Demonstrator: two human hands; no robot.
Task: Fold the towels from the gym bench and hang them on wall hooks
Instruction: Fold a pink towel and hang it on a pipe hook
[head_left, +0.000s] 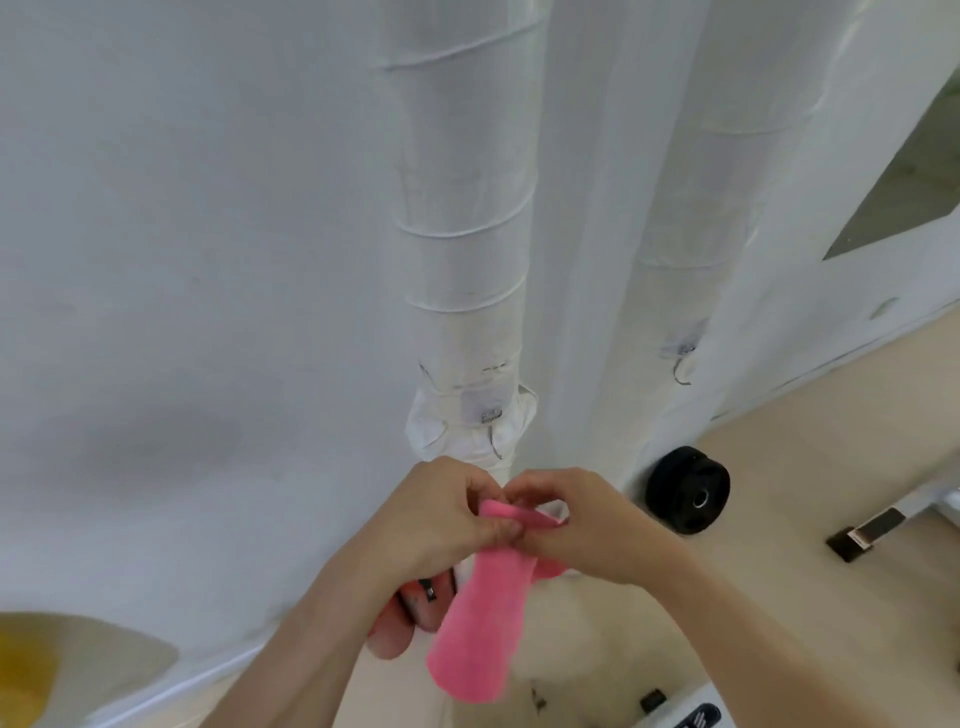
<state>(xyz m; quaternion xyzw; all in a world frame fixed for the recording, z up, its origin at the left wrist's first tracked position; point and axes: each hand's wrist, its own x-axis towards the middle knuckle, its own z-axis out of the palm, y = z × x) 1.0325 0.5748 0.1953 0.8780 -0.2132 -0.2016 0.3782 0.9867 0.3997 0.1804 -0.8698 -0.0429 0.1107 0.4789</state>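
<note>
Head view: hands (436, 519) (587, 525) pinch the pink towel (478, 634), its top fold partly hidden

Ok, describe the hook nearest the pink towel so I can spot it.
Two white wrapped pipes run down the wall. On the left pipe, just above the pink towel, a small pad carries a thin wire hook. The other hook sits higher, on the right pipe.

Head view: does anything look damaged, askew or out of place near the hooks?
Yes. The white pipe wrapping hangs loose and crumpled around the nearer hook, unlike the tight bands above. Nothing else stands out; the left hand and right hand pinch the top of the pink towel.
</note>
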